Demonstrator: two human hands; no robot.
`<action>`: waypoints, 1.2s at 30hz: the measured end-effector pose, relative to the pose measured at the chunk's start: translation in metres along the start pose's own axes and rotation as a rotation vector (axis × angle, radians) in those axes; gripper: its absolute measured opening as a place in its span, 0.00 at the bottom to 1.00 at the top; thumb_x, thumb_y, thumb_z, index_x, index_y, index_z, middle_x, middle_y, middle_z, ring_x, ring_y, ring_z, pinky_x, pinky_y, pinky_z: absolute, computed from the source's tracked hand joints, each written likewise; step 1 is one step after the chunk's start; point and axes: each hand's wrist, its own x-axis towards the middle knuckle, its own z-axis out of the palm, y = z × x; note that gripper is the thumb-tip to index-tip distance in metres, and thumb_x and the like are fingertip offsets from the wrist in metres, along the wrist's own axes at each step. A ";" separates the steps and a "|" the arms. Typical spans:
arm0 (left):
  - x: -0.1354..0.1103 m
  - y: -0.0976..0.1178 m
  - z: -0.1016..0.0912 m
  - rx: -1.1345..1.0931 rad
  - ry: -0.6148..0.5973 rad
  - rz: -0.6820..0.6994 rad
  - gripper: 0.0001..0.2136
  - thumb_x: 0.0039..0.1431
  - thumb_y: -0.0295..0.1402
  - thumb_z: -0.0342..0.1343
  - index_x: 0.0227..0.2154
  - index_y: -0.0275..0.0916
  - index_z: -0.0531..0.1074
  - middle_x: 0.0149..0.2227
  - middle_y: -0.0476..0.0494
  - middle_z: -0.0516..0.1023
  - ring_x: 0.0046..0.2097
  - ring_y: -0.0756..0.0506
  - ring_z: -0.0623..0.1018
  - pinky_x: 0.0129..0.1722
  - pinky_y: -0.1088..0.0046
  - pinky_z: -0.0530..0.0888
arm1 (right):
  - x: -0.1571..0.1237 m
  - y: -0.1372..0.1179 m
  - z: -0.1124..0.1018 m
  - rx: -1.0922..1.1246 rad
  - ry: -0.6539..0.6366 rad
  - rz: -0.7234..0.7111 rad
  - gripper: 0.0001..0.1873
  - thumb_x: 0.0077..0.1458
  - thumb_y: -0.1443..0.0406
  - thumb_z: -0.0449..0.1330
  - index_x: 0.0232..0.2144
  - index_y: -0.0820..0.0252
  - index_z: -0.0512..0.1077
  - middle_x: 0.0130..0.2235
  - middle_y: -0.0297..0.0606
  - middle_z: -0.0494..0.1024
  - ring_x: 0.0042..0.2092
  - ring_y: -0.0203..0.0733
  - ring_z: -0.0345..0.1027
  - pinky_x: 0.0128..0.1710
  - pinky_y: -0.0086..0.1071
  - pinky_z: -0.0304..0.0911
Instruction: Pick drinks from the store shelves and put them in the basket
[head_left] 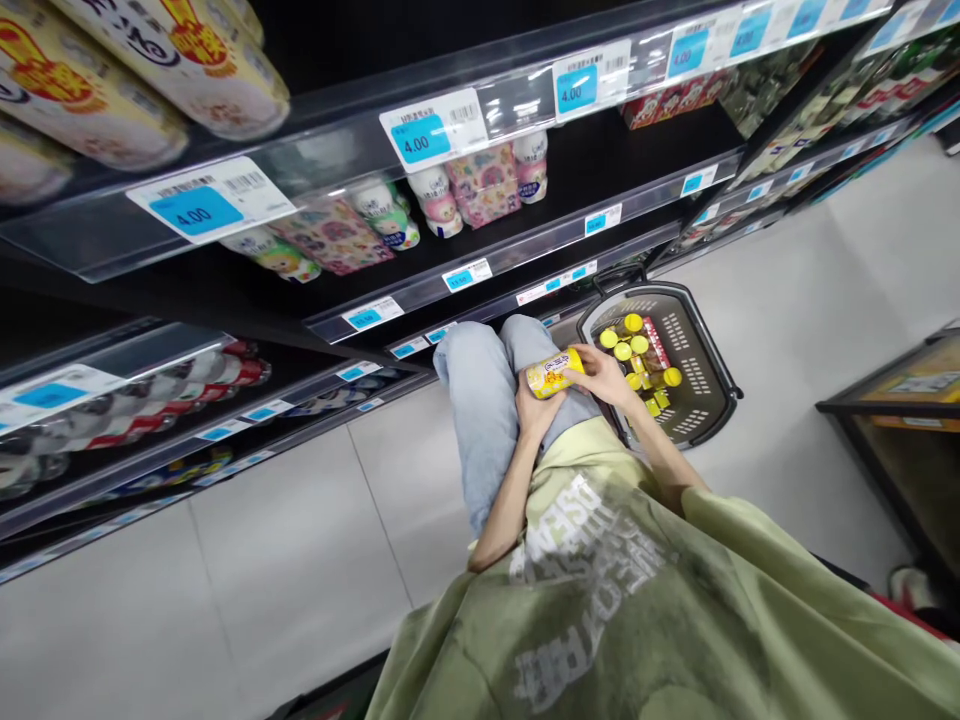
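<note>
A yellow can (553,373) with a printed label lies sideways between my two hands, just above my jeans-clad knees. My left hand (537,410) cups it from below with fingers curled round its left end. My right hand (604,376) grips its right end, fingers wrapped round it. Right beside my right hand stands a dark grey shopping basket (701,400) on the floor, holding several yellow-capped bottles (634,348) and a red package.
Black shelves run along the left and top, with blue 4.00 price tags (196,209), small drink bottles (437,201) and large cans overhead. Grey floor tiles (300,540) spread below. A low black display stand (892,420) sits at the right.
</note>
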 end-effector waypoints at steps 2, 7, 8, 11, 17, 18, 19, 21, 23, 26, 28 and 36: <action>0.000 0.000 0.001 0.019 -0.021 0.042 0.31 0.44 0.28 0.79 0.53 0.44 0.75 0.51 0.40 0.88 0.52 0.35 0.88 0.54 0.56 0.86 | -0.002 -0.004 -0.006 0.019 -0.050 0.061 0.39 0.50 0.46 0.80 0.57 0.55 0.74 0.55 0.42 0.83 0.32 0.38 0.77 0.27 0.34 0.77; 0.002 -0.006 0.003 0.066 -0.081 0.172 0.35 0.43 0.27 0.77 0.56 0.45 0.74 0.53 0.44 0.87 0.54 0.37 0.88 0.56 0.59 0.85 | -0.003 -0.012 -0.006 0.091 -0.050 0.104 0.37 0.47 0.46 0.81 0.47 0.52 0.66 0.45 0.33 0.77 0.33 0.37 0.76 0.21 0.28 0.72; 0.003 -0.007 0.002 0.074 -0.089 0.199 0.35 0.43 0.27 0.77 0.56 0.45 0.74 0.54 0.44 0.87 0.54 0.37 0.88 0.57 0.59 0.85 | -0.005 -0.013 -0.005 0.103 -0.061 0.121 0.37 0.48 0.46 0.81 0.47 0.51 0.65 0.43 0.31 0.76 0.32 0.37 0.75 0.20 0.28 0.71; 0.004 -0.012 0.000 0.090 -0.122 0.304 0.35 0.43 0.25 0.75 0.57 0.43 0.74 0.55 0.43 0.86 0.55 0.36 0.87 0.59 0.58 0.84 | -0.014 -0.014 -0.007 0.147 -0.110 0.210 0.36 0.53 0.44 0.78 0.48 0.49 0.62 0.35 0.26 0.75 0.25 0.36 0.72 0.18 0.29 0.69; 0.009 -0.012 -0.002 0.173 -0.236 0.454 0.35 0.43 0.24 0.75 0.58 0.43 0.75 0.56 0.41 0.86 0.58 0.34 0.85 0.62 0.55 0.82 | -0.034 -0.006 -0.020 0.212 -0.144 0.291 0.36 0.55 0.41 0.76 0.54 0.52 0.68 0.34 0.27 0.78 0.21 0.33 0.67 0.17 0.28 0.66; 0.009 -0.012 -0.001 0.182 -0.254 0.468 0.35 0.44 0.24 0.76 0.58 0.43 0.76 0.56 0.41 0.85 0.58 0.34 0.85 0.62 0.55 0.82 | -0.037 -0.003 -0.021 0.222 -0.140 0.294 0.37 0.55 0.41 0.76 0.55 0.52 0.69 0.35 0.29 0.79 0.21 0.33 0.68 0.17 0.28 0.66; 0.009 -0.011 -0.001 0.186 -0.266 0.477 0.35 0.44 0.24 0.76 0.58 0.43 0.76 0.56 0.41 0.86 0.57 0.35 0.85 0.61 0.55 0.82 | -0.039 0.000 -0.023 0.237 -0.130 0.294 0.38 0.55 0.41 0.76 0.56 0.53 0.70 0.36 0.30 0.80 0.21 0.33 0.69 0.17 0.29 0.66; 0.009 -0.010 0.000 0.199 -0.261 0.474 0.35 0.44 0.23 0.75 0.59 0.42 0.77 0.54 0.41 0.86 0.51 0.37 0.86 0.56 0.58 0.82 | -0.042 0.009 -0.026 0.274 -0.096 0.284 0.38 0.54 0.40 0.76 0.57 0.53 0.71 0.37 0.33 0.82 0.23 0.35 0.72 0.19 0.29 0.68; 0.008 -0.009 0.000 0.229 -0.231 0.454 0.33 0.45 0.23 0.75 0.57 0.42 0.77 0.48 0.43 0.87 0.43 0.40 0.84 0.51 0.61 0.82 | -0.046 0.019 -0.031 0.298 -0.036 0.272 0.38 0.54 0.40 0.76 0.57 0.52 0.72 0.39 0.35 0.83 0.26 0.38 0.74 0.20 0.29 0.69; 0.008 -0.008 0.001 0.252 -0.213 0.434 0.23 0.53 0.25 0.73 0.52 0.43 0.79 0.41 0.46 0.87 0.39 0.42 0.80 0.50 0.62 0.80 | -0.052 0.040 -0.052 0.237 0.128 0.277 0.37 0.52 0.40 0.75 0.55 0.52 0.73 0.42 0.37 0.83 0.28 0.38 0.75 0.22 0.30 0.69; 0.008 -0.007 0.001 0.233 -0.221 0.427 0.16 0.58 0.25 0.71 0.48 0.43 0.80 0.40 0.47 0.87 0.39 0.43 0.80 0.50 0.63 0.79 | -0.059 0.057 -0.075 0.115 0.269 0.296 0.38 0.49 0.41 0.76 0.54 0.53 0.74 0.45 0.39 0.83 0.29 0.38 0.75 0.23 0.30 0.70; 0.010 -0.009 0.000 0.193 -0.165 0.394 0.09 0.60 0.27 0.67 0.43 0.43 0.81 0.37 0.47 0.86 0.37 0.44 0.80 0.47 0.66 0.79 | -0.110 0.122 -0.175 -0.518 0.506 0.563 0.34 0.43 0.51 0.75 0.51 0.59 0.79 0.39 0.38 0.84 0.34 0.43 0.75 0.37 0.36 0.75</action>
